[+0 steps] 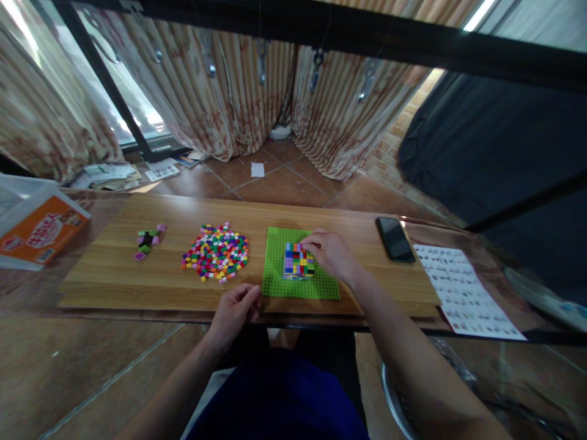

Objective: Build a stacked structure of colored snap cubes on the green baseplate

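A small block build (299, 261) of multicoloured toy bricks stands on a green studded baseplate (325, 289). My right hand (329, 249) reaches over the plate from the right. Its thumb and forefinger are pinched at the build's far right corner, on a small brick mostly hidden by the fingertips. My left hand (238, 304) rests at the table's near edge, beside the plate's near left corner. Its fingers are curled with the thumb against them, and anything inside is hidden. Left of the plate lies a loose pile of small coloured bricks (215, 252).
The wooden board (110, 269) holds a smaller group of green, black and pink bricks (148, 241) at left and a black phone (395, 239) at right. A printed sheet (465, 290) lies beyond the phone. A plastic tub with an orange label (43, 229) stands far left.
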Demonstrator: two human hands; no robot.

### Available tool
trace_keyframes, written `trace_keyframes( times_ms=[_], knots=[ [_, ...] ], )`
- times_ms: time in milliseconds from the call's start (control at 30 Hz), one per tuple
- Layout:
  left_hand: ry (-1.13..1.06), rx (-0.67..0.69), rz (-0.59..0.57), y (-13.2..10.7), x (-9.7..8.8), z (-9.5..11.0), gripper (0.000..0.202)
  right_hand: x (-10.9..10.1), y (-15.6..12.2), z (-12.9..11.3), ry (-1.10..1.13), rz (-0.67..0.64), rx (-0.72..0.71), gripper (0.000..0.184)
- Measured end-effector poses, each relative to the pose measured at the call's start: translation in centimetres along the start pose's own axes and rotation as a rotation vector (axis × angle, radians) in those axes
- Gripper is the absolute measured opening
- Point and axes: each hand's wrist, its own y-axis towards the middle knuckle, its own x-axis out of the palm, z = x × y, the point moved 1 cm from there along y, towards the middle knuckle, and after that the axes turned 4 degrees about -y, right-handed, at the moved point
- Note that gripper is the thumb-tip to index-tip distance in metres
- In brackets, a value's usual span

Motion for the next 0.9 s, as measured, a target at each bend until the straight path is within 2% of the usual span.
trace_keyframes(
  times_ms=[467,733,900],
  knots=[
    [-0.014,-0.02,-0.02,0.1,-0.1,-0.2,0.036,-0.2,1.1,-0.4,-0.207,-0.139,-0.167,0.025],
    [-0.019,-0.014,-0.013,-0.1,0.0,0.1,0.035,-0.1,1.3,-0.5,-0.197,-0.162,-0.135,0.024],
    [-0.063,-0.012,0.002,-0.3,0.2,0.4,0.037,-0.2,0.4,-0.6,-0.069,-0.085,-0.053,0.02]
  ],
)
